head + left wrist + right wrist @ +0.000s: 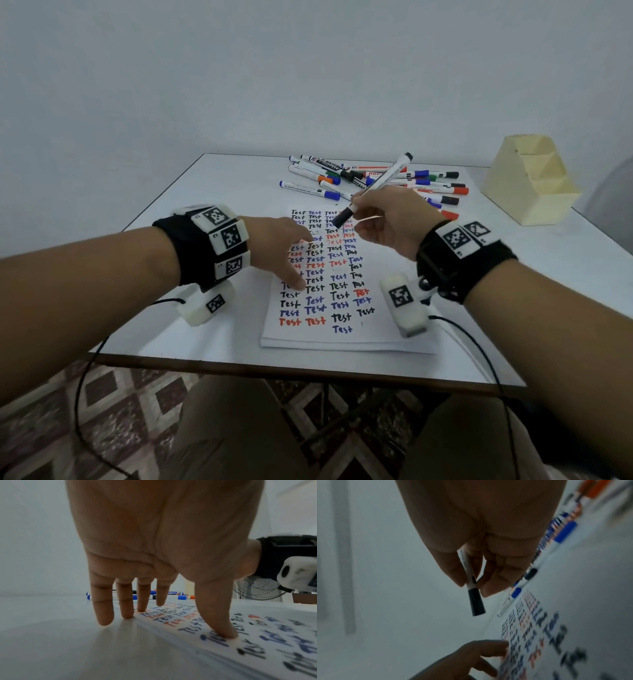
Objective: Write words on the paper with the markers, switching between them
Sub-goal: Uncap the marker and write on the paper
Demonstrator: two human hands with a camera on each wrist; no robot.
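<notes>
We see the right hand [387,219] raised above the far part of the paper [346,337], its fingers [494,588] and thumb clamped on a white marker [376,185] with a black cap. The marker is tilted, its capped end pointing down and to the left over the top rows of writing, its other black end up and to the right. From the right wrist view the cap is on and hangs clear of the sheet.

The left hand [277,246] lies on the left side of the paper with its fingers [126,601] straight and apart; the thumb tip presses on the sheet among the written words, while the outer fingertips reach the white worktop [191,205] just beside the paper's left edge.

The paper sits near the front edge of the worktop and is covered in rows of the word "Test" in black, blue and red. Beyond it, at the far side, lies a loose pile of markers [428,181] with blue, black, orange and green caps. A pale yellow stepped holder [531,181] stands at the far right, well apart from the paper.
</notes>
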